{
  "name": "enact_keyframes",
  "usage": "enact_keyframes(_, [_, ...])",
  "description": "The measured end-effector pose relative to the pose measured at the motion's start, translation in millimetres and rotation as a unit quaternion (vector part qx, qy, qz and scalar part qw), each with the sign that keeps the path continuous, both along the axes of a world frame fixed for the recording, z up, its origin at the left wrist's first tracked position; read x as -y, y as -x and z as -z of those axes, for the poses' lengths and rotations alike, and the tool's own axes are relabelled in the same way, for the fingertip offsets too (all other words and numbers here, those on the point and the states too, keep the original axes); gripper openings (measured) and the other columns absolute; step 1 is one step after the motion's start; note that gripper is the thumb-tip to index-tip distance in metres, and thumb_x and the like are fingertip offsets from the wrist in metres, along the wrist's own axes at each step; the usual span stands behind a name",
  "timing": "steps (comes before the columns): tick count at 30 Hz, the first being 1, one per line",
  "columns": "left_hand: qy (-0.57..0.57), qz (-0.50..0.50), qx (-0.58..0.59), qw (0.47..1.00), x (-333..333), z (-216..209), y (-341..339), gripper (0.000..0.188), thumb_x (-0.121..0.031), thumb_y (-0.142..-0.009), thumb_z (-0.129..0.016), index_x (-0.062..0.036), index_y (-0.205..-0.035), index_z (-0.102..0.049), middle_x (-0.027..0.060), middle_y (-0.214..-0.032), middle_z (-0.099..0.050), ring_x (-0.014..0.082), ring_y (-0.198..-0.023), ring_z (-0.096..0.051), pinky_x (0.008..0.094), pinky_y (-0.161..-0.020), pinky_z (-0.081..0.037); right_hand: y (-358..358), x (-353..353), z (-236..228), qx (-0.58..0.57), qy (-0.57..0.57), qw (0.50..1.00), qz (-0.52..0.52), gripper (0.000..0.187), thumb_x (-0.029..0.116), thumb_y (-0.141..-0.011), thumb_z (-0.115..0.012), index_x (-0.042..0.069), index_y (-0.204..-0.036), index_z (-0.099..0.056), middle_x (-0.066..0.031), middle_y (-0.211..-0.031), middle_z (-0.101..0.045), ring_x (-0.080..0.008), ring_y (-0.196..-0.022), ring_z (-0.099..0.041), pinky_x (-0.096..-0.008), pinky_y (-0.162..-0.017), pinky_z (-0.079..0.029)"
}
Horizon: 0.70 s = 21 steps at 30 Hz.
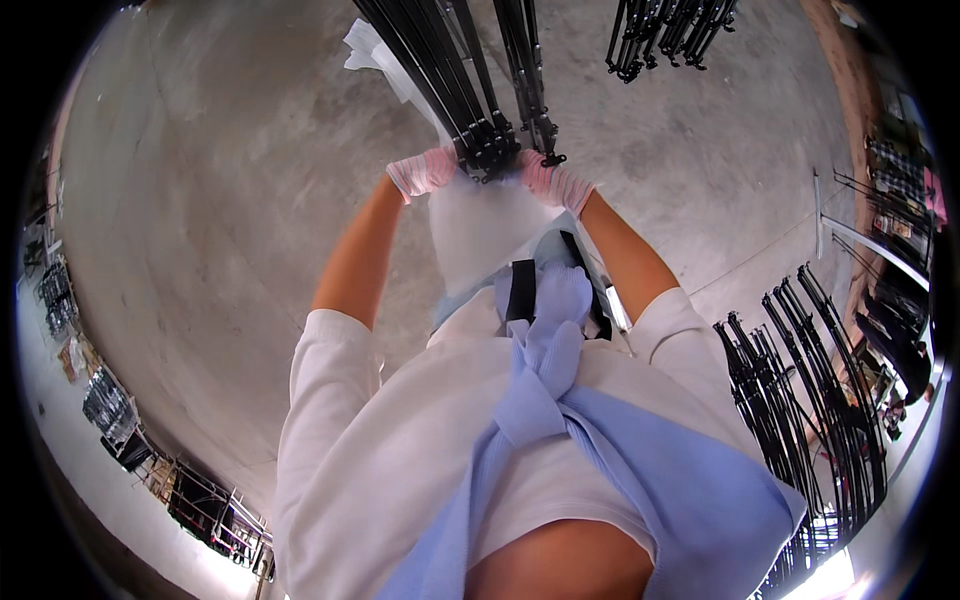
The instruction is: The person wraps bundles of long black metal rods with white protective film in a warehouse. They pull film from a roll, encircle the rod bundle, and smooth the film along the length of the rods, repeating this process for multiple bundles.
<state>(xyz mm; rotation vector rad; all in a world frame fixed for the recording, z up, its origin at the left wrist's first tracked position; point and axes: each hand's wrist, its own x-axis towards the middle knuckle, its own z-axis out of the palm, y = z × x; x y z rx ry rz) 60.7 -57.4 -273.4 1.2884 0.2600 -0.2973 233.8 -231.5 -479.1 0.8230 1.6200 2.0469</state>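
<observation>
A bundle of thin black metal poles with joint fittings comes in from the top, its near ends between my hands. Translucent white plastic sheeting hangs below those ends, and more of it shows along the bundle's left side. My left hand, in a pink-and-white striped glove, is closed on the sheeting at the left of the pole ends. On the right, my right hand, gloved alike, is closed on the sheeting's other side, close beside a second group of black poles. My fingertips are partly hidden.
Another cluster of black poles lies on the concrete floor at the far right. Many upright black poles stand close to my right side. Racks of goods line the left edge, and a metal bar stands at the right.
</observation>
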Motion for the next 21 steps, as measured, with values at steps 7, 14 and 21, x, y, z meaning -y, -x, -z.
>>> enact_keyframes(7, [0.064, -0.014, -0.005, 0.998, 19, -24, 3, 0.069, -0.001, -0.059, -0.064, -0.0082, -0.121, -0.036, -0.0019, -0.113, -0.043, 0.0097, -0.103, -0.036, 0.0240, -0.088, -0.029, -7, -32, -125, 0.735, -0.311, 0.518, -0.308, 0.025, 0.027, -0.074, -0.054, 0.005, -0.064, -0.059, -0.0008, -0.057, -0.054, -0.0140, -0.054, -0.050, -0.0251, -0.054, -0.041])
enact_keyframes(14, [0.020, -0.019, -0.090, 0.996, 25, -29, 9, 0.072, -0.006, -0.059, -0.065, -0.0090, -0.123, -0.033, -0.0010, -0.112, -0.042, 0.0114, -0.097, -0.038, 0.0255, -0.085, -0.030, -3, -32, -154, 0.896, -0.412, 0.033, -0.163, 0.022, 0.025, -0.066, -0.067, 0.006, -0.066, -0.057, -0.0001, -0.054, -0.051, -0.0094, -0.049, -0.043, -0.0262, -0.047, -0.037])
enact_keyframes(21, [0.109, -0.087, -0.040, 0.989, 34, -19, 24, 0.072, -0.001, -0.062, -0.061, -0.0112, -0.126, -0.030, 0.0037, -0.119, -0.041, 0.0188, -0.108, -0.038, 0.0339, -0.090, -0.031, -1, -34, -169, 0.914, -0.325, 0.240, 0.025, 0.014, 0.015, -0.066, -0.069, 0.007, -0.067, -0.058, 0.0065, -0.062, -0.053, -0.0032, -0.056, -0.043, -0.0203, -0.050, -0.037])
